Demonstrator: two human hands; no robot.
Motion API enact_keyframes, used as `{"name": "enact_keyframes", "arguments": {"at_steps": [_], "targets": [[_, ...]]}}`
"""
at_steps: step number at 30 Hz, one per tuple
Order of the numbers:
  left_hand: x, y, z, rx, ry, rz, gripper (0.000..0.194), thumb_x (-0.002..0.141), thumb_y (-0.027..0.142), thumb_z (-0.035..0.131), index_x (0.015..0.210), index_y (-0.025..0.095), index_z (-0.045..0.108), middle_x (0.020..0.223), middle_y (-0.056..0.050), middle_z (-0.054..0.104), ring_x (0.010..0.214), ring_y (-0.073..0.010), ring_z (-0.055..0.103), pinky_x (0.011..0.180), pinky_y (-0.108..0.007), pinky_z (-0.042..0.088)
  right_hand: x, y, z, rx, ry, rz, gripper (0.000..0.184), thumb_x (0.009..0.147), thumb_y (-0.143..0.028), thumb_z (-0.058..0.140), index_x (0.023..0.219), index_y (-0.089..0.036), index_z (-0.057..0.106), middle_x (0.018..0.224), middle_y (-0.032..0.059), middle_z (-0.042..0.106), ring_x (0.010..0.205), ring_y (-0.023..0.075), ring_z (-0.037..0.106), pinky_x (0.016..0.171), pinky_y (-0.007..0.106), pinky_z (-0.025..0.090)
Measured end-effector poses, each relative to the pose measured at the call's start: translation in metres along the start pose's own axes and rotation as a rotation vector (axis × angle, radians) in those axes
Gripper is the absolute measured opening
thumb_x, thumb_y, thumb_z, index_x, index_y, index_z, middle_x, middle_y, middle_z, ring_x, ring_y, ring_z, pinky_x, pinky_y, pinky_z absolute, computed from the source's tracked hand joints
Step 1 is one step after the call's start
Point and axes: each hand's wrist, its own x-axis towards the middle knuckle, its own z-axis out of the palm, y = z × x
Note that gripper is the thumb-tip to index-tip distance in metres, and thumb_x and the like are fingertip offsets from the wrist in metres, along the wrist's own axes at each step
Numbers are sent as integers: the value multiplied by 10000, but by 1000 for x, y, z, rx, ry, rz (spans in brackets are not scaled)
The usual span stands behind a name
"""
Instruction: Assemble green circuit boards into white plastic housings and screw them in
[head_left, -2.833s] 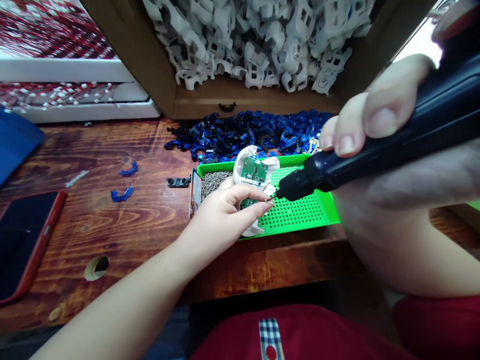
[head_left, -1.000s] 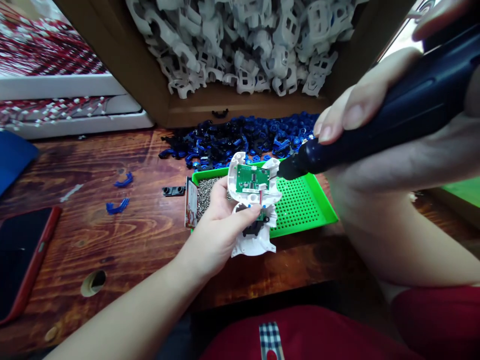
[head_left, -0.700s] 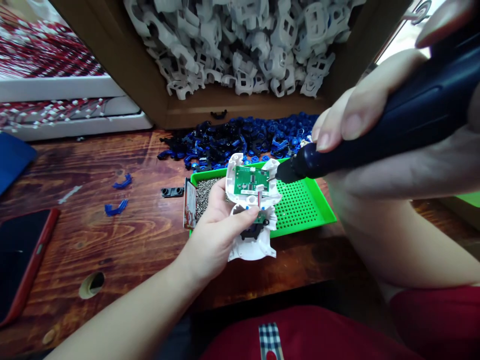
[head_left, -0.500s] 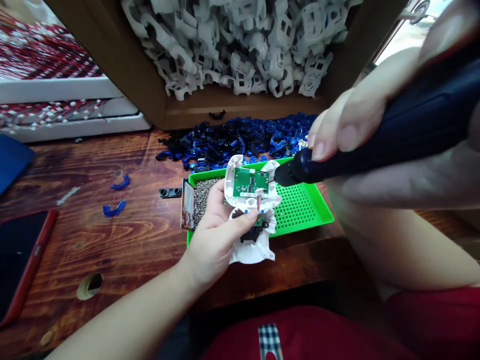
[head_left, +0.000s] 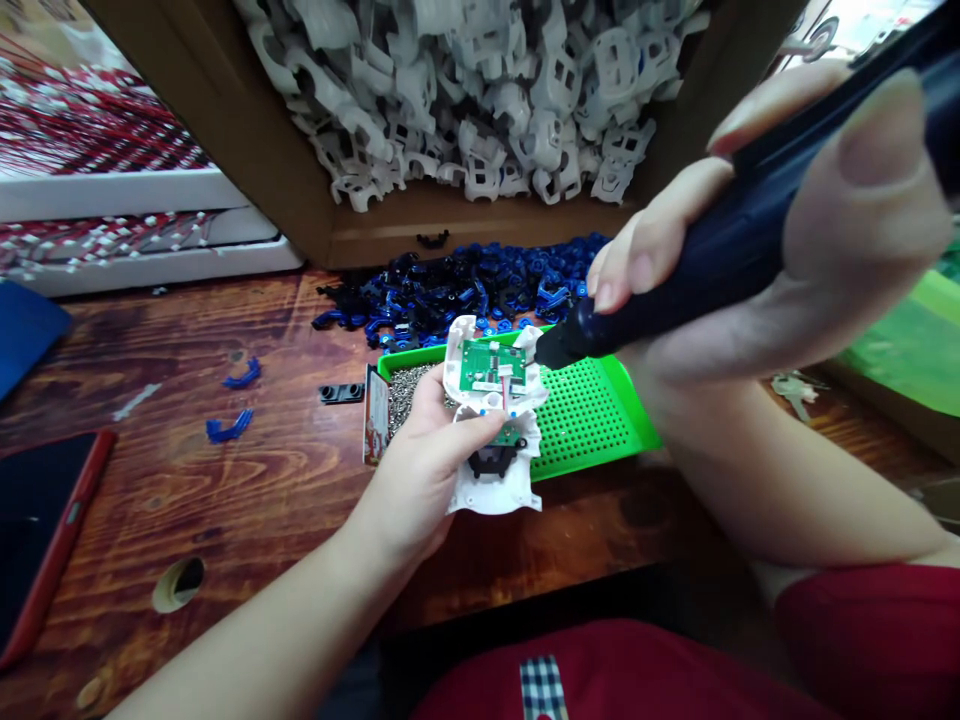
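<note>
My left hand (head_left: 420, 460) grips a white plastic housing (head_left: 491, 497) made of two shell halves, its thumb lying across the joint. In the upper half sits a green circuit board (head_left: 480, 372) with a small white connector and a short cable running down; the lower half carries a black part (head_left: 491, 460). My right hand (head_left: 810, 250) is wrapped round a dark blue electric screwdriver (head_left: 739, 235). Its black tip points down-left at the right edge of the circuit board; whether the bit touches a screw there is hidden.
Beneath the housing lies a green tray (head_left: 592, 410) with many small screws (head_left: 409, 390) at its left. Behind are a heap of blue clips (head_left: 480, 285) and a carton (head_left: 375, 235) of white shells. A phone (head_left: 45, 530) and white trays of red wires (head_left: 150, 190) stand left.
The screwdriver and my right hand have shifted left and tilted more steeply. The housing has moved slightly left, and its circuit board stays in the upper shell.
</note>
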Motion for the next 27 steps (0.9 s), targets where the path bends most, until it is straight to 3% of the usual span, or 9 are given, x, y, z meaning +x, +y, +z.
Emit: {"name": "enact_keyframes", "arguments": {"at_steps": [4, 7, 13, 20, 27], "targets": [[6, 2, -2, -19, 135, -32, 428, 688, 170, 704, 1066, 159, 505, 1022, -78, 651, 818, -199, 654, 688, -310, 528, 11, 29, -13, 89, 65, -148, 286, 832, -458, 542, 746, -185, 532, 446, -64, 407, 351, 83, 464, 280, 227, 324], [8, 2, -3, -73, 134, -23, 473, 685, 130, 697, 1104, 166, 480, 1089, -91, 630, 899, -211, 646, 743, -329, 523, 15, 50, -23, 75, 63, -82, 181, 755, -333, 621, 740, -168, 549, 449, -58, 425, 336, 99, 455, 269, 229, 307], [2, 5, -1, -104, 116, -28, 616, 647, 41, 668, 1191, 190, 419, 1064, -69, 642, 916, -195, 635, 768, -310, 493, 8, 72, -23, 8, -39, -24, 263, 745, -440, 663, 768, -212, 534, 447, -74, 437, 331, 93, 438, 303, 234, 313], [1, 1, -4, -138, -9, -69, 504, 655, 21, 608, 1130, 181, 554, 1046, -53, 673, 934, -200, 635, 758, -284, 483, -5, 76, -21, -49, -66, 60, 210, 802, -424, 620, 791, -231, 538, 470, -57, 472, 363, 94, 447, 349, 251, 311], [0, 1, -1, -147, 30, -69, 518, 644, 2, 611, 1120, 200, 563, 1035, -34, 675, 954, -192, 631, 781, -278, 487, -8, 75, -22, -31, -60, 82, 161, 812, -386, 594, 791, -234, 547, 467, -53, 457, 359, 105, 433, 354, 270, 305]]}}
